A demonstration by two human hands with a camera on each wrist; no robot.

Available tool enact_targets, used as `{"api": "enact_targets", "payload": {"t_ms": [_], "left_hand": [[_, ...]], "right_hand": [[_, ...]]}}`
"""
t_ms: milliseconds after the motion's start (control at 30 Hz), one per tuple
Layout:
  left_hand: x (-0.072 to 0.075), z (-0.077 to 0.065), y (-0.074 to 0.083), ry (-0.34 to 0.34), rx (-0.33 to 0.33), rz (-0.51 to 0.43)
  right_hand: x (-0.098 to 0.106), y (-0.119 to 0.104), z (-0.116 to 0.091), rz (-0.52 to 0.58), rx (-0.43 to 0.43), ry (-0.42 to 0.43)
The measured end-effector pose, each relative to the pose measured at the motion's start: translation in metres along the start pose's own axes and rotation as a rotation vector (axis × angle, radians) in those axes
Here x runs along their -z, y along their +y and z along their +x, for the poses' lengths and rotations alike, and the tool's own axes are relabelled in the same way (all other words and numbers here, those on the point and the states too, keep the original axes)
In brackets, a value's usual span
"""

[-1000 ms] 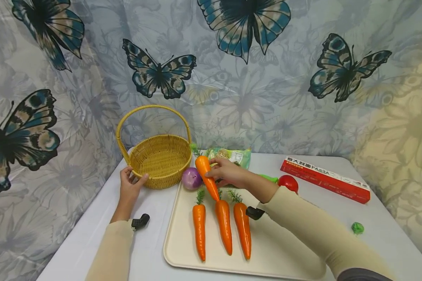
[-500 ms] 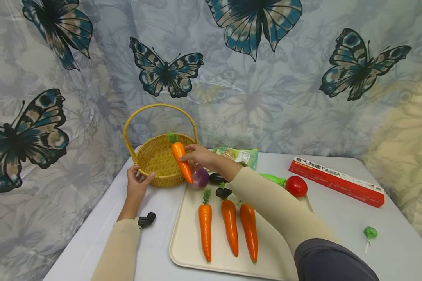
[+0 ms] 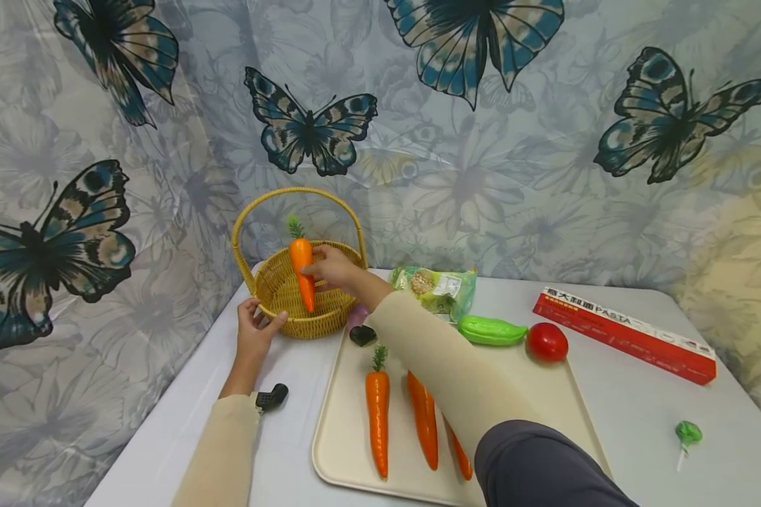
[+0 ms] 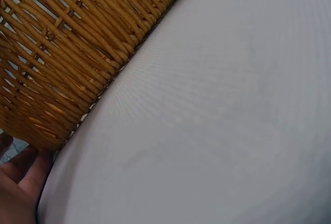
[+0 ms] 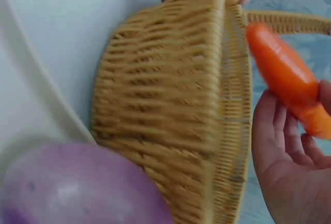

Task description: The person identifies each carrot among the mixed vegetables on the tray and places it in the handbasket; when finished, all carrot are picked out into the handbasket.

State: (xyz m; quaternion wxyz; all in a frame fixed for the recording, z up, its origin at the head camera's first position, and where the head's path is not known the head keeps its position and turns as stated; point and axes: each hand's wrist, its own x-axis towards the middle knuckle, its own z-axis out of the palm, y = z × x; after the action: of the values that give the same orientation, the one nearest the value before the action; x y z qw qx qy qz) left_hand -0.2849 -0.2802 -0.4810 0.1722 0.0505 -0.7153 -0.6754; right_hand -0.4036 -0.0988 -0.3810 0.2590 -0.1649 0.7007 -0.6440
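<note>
My right hand [image 3: 335, 269] holds an orange carrot [image 3: 301, 271] with a green leafy top above the opening of a yellow wicker basket [image 3: 313, 326]. Tilted tip down, the carrot lies between thumb and fingers in the right wrist view. At the basket's near left side, my left hand [image 3: 256, 338] grips the rim, its thumb over the edge and its fingers on the outer wall. A round purple onion [image 5: 83, 188] sits right beside the basket, mostly hidden by the right forearm in the head view. No other item shows inside the visible part of the basket.
Three carrots, one of them the left carrot [image 3: 377, 422], lie on a cream tray [image 3: 345, 422], partly under the right arm. Behind are a green packet [image 3: 440, 289], a long green vegetable [image 3: 491, 331] and a tomato [image 3: 547, 343]. A red pasta box [image 3: 624, 336] and green lollipop [image 3: 688, 432] lie at right.
My right hand has carried the carrot leftward from above the tray to over the basket. The left hand keeps its grip on the rim. The head view has shifted slightly.
</note>
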Motion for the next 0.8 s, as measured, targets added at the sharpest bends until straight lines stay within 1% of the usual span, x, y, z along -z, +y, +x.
{"api": "enact_targets", "payload": {"t_ms": [100,233,267,367,433,467,600,667,700,800], "left_hand": [[0.001,0.005,-0.01,0.015,-0.009,0.006],[0.001,0.006,-0.015,0.025,-0.022,0.022],[0.001,0.006,-0.014,0.024,-0.018,0.017],[-0.001,0.0,-0.003,0.013,-0.003,0.015],[-0.001,-0.001,-0.001,0.013,0.011,0.009],[-0.001,0.0,-0.001,0.013,0.016,0.012],[0.0,0.005,-0.013,0.035,0.017,0.016],[-0.001,0.006,-0.013,0.036,0.024,0.017],[-0.001,0.005,-0.012,0.035,0.028,0.016],[0.0,0.001,-0.003,0.02,0.037,0.018]], "right_hand": [[-0.008,0.008,0.005,-0.004,0.018,0.026],[-0.018,0.022,0.009,-0.086,0.026,0.058],[-0.02,0.025,0.01,-0.103,0.024,0.066],[-0.024,0.033,0.011,-0.151,0.013,0.089],[-0.027,0.036,0.013,-0.215,-0.001,0.098],[-0.027,0.036,0.014,-0.266,-0.009,0.104],[-0.028,0.037,0.017,-0.476,-0.03,0.113],[-0.028,0.037,0.016,-0.529,-0.03,0.115],[-0.028,0.037,0.015,-0.535,-0.025,0.112],[-0.026,0.034,0.011,-0.483,0.009,0.087]]}}
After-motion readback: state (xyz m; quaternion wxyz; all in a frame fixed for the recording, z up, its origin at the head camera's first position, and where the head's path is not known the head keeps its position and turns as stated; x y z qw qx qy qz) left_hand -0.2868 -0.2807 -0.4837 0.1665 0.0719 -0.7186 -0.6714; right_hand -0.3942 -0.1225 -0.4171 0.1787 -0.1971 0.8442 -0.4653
